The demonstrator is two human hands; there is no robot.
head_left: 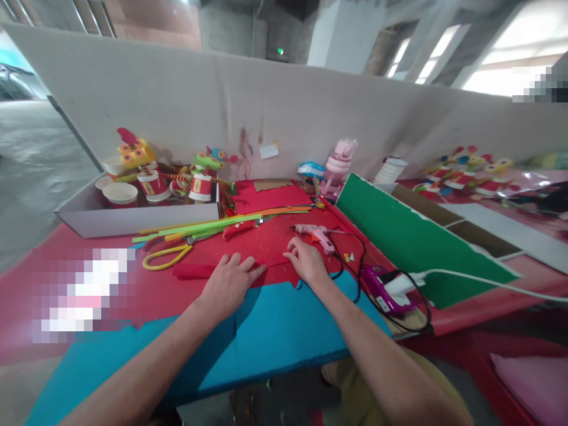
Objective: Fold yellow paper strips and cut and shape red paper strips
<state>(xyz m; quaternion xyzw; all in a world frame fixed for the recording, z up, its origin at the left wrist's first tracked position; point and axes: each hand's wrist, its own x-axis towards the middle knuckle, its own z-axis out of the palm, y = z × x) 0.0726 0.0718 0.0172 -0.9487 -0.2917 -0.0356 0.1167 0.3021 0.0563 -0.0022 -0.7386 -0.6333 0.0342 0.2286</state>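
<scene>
My left hand [231, 280] lies palm down with its fingers spread over a folded piece of red paper [191, 271]. To its right, my right hand [307, 260] has its thumb and fingers curled together near the far edge of the red paper; whatever sits between the fingertips is too small to make out. Just beyond that hand rests a pink hot glue gun [316, 234], nozzle pointing left. Scissors with yellow handles [167, 258] lie left of my left hand. Blue sheeting [284, 331] covers the near side of the table.
Long paper strips [208, 225] cross the table behind the hands. A white tray [142, 220] at left holds paper cups and cup figures. On the right stand a green-sided box [412, 242] and a purple power strip [387, 290] with cables. A pink bottle [341, 163] stands near the partition.
</scene>
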